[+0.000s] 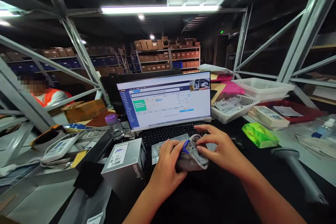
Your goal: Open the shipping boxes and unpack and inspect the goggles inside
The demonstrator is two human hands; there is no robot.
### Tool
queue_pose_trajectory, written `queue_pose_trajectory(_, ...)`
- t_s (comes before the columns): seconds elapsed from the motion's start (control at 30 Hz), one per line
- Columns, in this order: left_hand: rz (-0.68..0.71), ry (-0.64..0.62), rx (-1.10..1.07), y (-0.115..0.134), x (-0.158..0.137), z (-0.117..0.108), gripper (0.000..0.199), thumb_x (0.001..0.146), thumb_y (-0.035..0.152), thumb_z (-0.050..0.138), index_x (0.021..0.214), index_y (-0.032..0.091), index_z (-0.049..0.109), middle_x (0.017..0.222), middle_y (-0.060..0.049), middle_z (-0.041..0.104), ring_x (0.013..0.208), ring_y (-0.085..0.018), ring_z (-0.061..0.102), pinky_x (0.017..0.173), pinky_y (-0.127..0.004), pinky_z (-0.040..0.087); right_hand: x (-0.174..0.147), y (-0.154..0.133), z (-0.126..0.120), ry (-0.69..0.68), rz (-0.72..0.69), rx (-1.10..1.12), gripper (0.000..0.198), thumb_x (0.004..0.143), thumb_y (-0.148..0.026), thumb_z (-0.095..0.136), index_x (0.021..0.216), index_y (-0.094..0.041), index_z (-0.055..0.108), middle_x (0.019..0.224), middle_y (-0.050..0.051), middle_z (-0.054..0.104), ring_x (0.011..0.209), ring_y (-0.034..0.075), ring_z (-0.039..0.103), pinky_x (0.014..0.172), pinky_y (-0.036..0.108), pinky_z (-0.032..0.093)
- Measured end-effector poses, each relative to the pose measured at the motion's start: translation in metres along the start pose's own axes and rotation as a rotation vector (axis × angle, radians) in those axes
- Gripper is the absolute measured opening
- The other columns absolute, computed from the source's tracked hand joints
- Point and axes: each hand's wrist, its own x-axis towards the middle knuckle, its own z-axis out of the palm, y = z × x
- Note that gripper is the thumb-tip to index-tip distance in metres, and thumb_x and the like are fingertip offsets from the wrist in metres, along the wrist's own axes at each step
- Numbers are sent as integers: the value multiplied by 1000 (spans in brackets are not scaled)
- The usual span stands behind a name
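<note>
A grey cloth drawstring pouch (193, 161) with a blue cord (186, 146) is held up between my two hands. My left hand (166, 159) is wrapped round the pouch's left side, thumb underneath. At its gathered mouth, the thumb and a finger of my right hand (220, 148) pinch the fabric, while the index finger stretches out above. What is inside the pouch is hidden. Just behind lies a shallow light-grey open box (155, 151), partly covered by my left hand. A silver-grey box (123, 162) printed "Wakening", with a label on top, stands to the left.
A monitor (168, 101) and black keyboard (160, 134) sit ahead. To the right are a barcode scanner (296, 168), a green tissue pack (259, 135) and white baskets (232, 106). On the left are a purple-capped bottle (115, 126) and a cluttered tray; beyond sits a person (49, 96) in an orange vest.
</note>
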Motion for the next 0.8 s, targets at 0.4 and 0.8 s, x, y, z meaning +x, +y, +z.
queue_pose_trajectory(0.4, 177, 106, 285, 8, -1, 0, 82, 75, 0, 63, 150, 23, 39, 123, -10, 50, 118, -26, 50, 118, -58, 32, -6, -17, 7, -209, 58, -52, 15, 83, -8, 65, 88, -18, 74, 116, 9, 69, 110, 25, 64, 96, 36, 51)
queue_pose_trajectory(0.8, -540, 134, -620, -26, 2, 0, 76, 94, 59, 57, 154, 20, 31, 143, -18, 52, 118, -29, 63, 100, -49, 54, 10, 12, -52, 29, 55, 209, 24, 91, -33, 61, 75, -20, 72, 84, 4, 69, 87, 24, 64, 81, 34, 53)
